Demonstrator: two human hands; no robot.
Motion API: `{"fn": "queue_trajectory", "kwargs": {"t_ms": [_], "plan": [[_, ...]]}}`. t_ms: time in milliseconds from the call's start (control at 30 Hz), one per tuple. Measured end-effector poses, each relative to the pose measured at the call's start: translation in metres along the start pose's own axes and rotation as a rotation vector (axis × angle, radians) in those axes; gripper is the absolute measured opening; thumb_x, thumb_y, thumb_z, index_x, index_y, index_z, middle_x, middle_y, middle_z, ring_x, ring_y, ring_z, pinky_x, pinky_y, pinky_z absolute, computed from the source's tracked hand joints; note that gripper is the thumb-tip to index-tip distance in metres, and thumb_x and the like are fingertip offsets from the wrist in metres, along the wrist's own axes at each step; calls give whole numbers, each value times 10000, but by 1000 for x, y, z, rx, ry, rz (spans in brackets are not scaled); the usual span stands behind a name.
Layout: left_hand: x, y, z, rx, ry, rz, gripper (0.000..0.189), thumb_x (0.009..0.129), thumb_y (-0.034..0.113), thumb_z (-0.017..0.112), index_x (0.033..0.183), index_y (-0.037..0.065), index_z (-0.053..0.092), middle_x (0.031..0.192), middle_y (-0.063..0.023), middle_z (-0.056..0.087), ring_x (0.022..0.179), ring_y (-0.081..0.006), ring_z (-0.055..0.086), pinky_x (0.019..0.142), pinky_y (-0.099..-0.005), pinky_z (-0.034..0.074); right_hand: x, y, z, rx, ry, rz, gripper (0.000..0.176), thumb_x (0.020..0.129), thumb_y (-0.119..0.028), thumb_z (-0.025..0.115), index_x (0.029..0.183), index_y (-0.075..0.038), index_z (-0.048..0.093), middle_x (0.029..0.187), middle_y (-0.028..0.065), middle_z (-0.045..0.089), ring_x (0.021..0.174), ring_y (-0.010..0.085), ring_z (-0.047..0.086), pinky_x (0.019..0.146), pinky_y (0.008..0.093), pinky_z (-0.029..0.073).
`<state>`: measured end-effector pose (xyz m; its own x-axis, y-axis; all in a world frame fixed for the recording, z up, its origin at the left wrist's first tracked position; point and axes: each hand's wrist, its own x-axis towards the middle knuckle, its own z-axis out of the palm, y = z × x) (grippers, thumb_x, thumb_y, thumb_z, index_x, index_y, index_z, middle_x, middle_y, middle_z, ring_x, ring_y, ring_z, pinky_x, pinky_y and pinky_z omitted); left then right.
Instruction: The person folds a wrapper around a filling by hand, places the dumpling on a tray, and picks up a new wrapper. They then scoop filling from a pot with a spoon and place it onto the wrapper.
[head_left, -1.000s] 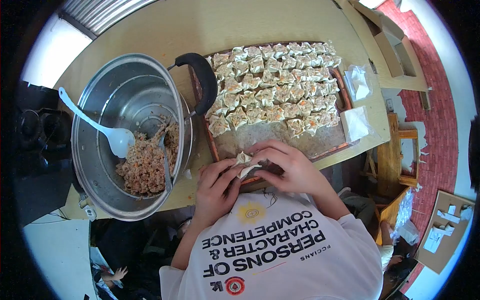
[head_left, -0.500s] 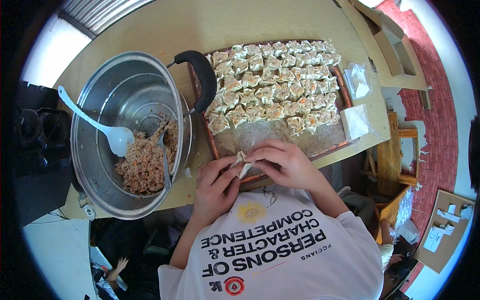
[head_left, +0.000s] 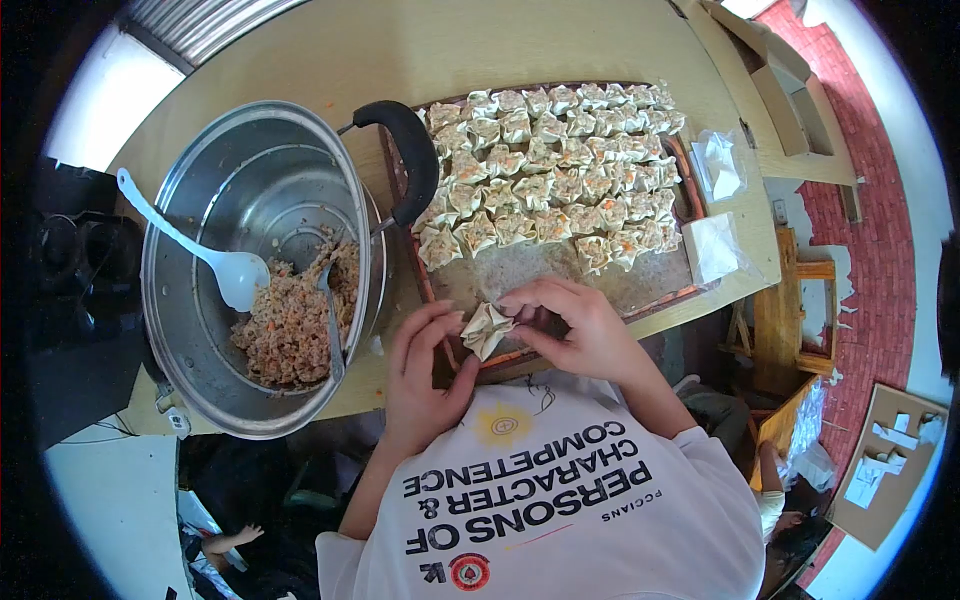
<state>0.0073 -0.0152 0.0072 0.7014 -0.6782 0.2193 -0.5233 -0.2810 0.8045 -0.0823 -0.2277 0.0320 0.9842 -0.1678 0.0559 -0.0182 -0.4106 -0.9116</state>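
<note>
A folded dumpling [head_left: 486, 331] with a pale, pleated wrapper is at the near edge of the tray. Thumb and fingers of my right hand [head_left: 575, 328] pinch its right side. Around its left side, my left hand [head_left: 425, 372] is open, fingers spread from the thumb, which comes right up to the wrapper. Beyond my hands, the metal tray [head_left: 500, 272] carries rows of open-topped dumplings [head_left: 540, 190] with bits of orange in the filling.
To the left stands a large steel pot [head_left: 215, 165] with a black handle [head_left: 405, 160]. Minced filling [head_left: 290, 335], a white ladle [head_left: 240, 280] and a metal spoon [head_left: 333, 325] are in it. Wrappers in plastic [head_left: 712, 247] lie right of the tray. Another person's hand [head_left: 235, 540] shows at lower left.
My left fingers have come away from the dumpling and spread apart. More of the wrapper now shows, while my right hand keeps its pinch. The other person's hand has shifted slightly.
</note>
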Motion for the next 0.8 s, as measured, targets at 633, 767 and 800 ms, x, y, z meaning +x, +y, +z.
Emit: {"fn": "queue_trajectory", "kwargs": {"t_ms": [633, 767, 800], "plan": [[-13, -17, 8, 80, 112, 71, 300, 742, 54, 858, 1029, 128, 809, 1149, 16, 723, 1018, -224, 633, 928, -378, 432, -10, 9, 13, -100, 53, -138, 219, 832, -1, 783, 1045, -52, 775, 947, 94, 694, 796, 267, 700, 691, 359, 576], [-9, -8, 4, 151, 130, -5, 347, 679, 8, 848, 1013, 94, 811, 1204, -43, 721, 1072, -272, 602, 948, -408, 464, -7, -2, 6, -63, 65, -44, 272, 828, -10, 788, 1095, -60, 771, 956, 91, 694, 806, 268, 700, 697, 363, 573], [-10, -9, 4, 150, 129, -4, 347, 679, 8, 848, 1013, 94, 811, 1204, -43, 721, 1072, -272, 602, 948, -408, 464, -7, 0, 4, -63, 67, -43, 272, 828, -10, 788, 1095, -60, 771, 956, 91, 694, 806, 268, 700, 697, 363, 573]]}}
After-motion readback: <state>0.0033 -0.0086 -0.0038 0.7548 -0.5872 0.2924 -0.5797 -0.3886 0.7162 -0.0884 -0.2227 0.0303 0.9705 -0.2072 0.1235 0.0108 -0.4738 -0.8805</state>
